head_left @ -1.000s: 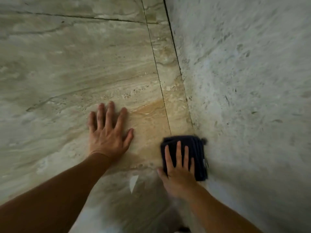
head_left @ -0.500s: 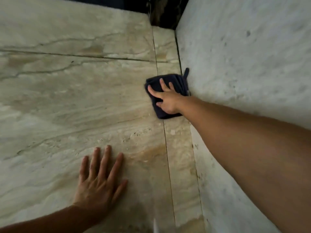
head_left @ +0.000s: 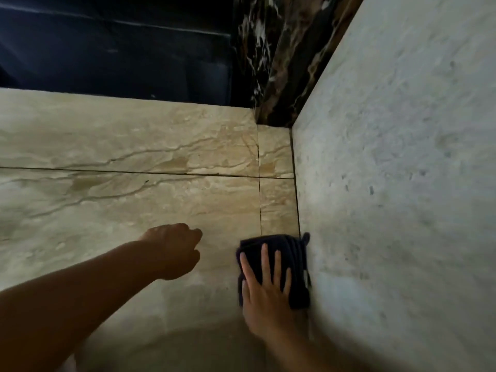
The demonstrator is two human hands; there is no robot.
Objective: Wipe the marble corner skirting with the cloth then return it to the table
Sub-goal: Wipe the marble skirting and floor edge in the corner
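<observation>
Beige veined marble surface [head_left: 120,189] fills most of view, meets rough grey wall [head_left: 402,157] on right; dark marble skirting [head_left: 279,63] at top corner. Left hand [head_left: 174,251] loosely curled, holding nothing, knuckles on the marble. Right hand [head_left: 265,294] flat, fingers spread, pressing folded dark cloth [head_left: 292,253] onto marble, cloth edge touching the grey wall.

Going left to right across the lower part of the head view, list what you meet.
left hand → right hand pressed flat on the dark cloth → grey rough wall.
</observation>
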